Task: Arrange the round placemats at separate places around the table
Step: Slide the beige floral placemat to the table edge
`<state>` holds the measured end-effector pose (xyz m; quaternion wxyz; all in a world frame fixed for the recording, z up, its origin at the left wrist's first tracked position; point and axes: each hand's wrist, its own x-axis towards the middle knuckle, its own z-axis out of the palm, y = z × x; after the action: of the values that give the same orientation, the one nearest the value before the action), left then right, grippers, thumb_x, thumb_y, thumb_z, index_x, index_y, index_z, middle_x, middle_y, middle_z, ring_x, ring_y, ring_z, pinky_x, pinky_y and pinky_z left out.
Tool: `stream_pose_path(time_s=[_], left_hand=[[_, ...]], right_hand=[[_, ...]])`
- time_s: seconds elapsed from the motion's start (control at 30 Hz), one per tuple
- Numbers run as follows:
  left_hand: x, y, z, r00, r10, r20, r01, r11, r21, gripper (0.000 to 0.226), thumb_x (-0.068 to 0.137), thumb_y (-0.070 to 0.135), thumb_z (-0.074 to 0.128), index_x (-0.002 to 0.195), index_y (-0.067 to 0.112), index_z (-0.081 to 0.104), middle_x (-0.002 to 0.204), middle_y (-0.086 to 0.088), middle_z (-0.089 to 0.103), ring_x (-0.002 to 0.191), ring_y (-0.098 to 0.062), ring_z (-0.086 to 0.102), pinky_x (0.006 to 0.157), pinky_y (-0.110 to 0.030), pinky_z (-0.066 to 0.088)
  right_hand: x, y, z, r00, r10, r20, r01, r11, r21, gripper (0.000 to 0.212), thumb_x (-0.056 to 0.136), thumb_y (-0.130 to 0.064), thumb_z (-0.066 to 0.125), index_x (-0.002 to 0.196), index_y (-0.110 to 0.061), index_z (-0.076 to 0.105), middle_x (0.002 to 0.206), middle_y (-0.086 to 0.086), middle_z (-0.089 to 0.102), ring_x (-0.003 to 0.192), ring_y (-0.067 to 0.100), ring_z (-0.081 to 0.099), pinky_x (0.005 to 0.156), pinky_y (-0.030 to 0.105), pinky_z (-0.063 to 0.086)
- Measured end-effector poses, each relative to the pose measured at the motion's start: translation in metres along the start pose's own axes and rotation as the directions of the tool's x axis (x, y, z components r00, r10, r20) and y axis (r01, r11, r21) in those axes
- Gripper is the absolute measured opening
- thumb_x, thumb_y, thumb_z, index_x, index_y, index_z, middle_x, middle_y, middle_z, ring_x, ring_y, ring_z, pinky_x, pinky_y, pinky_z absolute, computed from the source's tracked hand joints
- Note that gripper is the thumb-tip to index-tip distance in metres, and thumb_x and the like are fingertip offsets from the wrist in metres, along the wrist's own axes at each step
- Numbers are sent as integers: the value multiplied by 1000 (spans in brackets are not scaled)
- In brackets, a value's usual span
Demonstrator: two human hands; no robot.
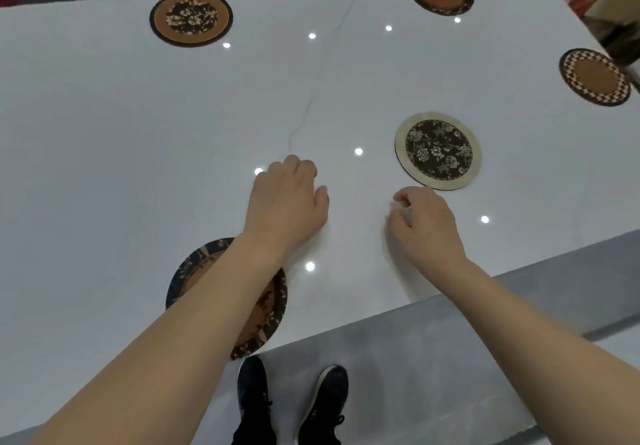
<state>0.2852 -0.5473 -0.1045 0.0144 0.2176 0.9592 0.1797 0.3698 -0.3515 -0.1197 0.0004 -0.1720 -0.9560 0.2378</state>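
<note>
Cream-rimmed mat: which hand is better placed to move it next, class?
Probably the right hand: it sits just beside the cream-rimmed mat, empty. The left hand lies farther away.

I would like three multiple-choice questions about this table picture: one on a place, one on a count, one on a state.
1. Where does the cream-rimmed placemat lie?
A. beyond the right hand
B. under the left forearm
C. at the far left edge

2. How many round placemats show on the table?
A. three
B. five
C. seven

3. What does the left hand hold?
A. a placemat
B. a cup
C. nothing

Answers: 1 A, it sits just past the right hand. 2 B, five separate mats are visible. 3 C, its fingers curl loosely over bare table.
</note>
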Motion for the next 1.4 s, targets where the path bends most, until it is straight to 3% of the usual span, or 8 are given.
stream_pose_path(time_s=[0.2,0.37,0.53,0.77,0.9,1.1,1.4], left_hand=[[66,81,46,994,83,65,-83,996,-14,37,94,31,43,118,6,56,112,-11,57,97,-32,53,82,-40,42],[122,117,87,994,-90,61,93,995,-42,39,95,35,39,112,4,55,110,-13,55,99,-34,50,80,-40,39],[128,123,118,989,-100,-109,107,992,61,30,94,30,37,108,13,56,101,-8,54,89,-30,48,79,-41,38],[131,121,123,986,-107,-131,110,994,16,23,94,32,40,110,21,51,106,-2,51,87,-25,44,78,-39,38],[131,122,122,988,-101,-116,102,995,6,24,94,29,44,116,22,47,104,-2,53,86,-26,47,78,-39,38],[129,124,120,990,-110,-89,110,994,-7,23,97,26,41,118,19,46,95,-1,54,85,-25,48,81,-38,33],[128,131,120,984,-150,-98,151,988,4,24,100,21,40,120,17,51,100,-4,62,90,-30,53,89,-42,33]], right_hand=[[32,68,-32,975,123,-184,-120,992,28,26,91,-19,49,114,-9,57,114,11,59,104,30,52,92,44,43],[79,124,-44,952,186,-243,-206,977,-60,41,95,-29,42,131,-11,47,125,14,50,113,35,45,98,44,35],[110,149,-35,949,120,-291,-153,984,-90,35,95,-32,42,124,-18,57,118,9,52,102,34,46,92,43,34],[111,156,-29,945,59,-321,-90,993,-83,34,93,-33,45,123,-22,58,112,3,53,95,26,47,84,40,37],[111,153,-32,950,73,-305,-78,997,-4,33,93,-31,44,124,-25,55,108,0,57,94,23,50,86,37,39],[113,149,-36,968,100,-231,-104,995,-2,31,95,-24,41,122,-19,55,85,0,60,78,26,51,78,38,39],[112,155,-41,989,73,-128,-69,997,35,34,97,-24,35,127,-20,50,98,-1,61,90,24,49,87,36,33]])
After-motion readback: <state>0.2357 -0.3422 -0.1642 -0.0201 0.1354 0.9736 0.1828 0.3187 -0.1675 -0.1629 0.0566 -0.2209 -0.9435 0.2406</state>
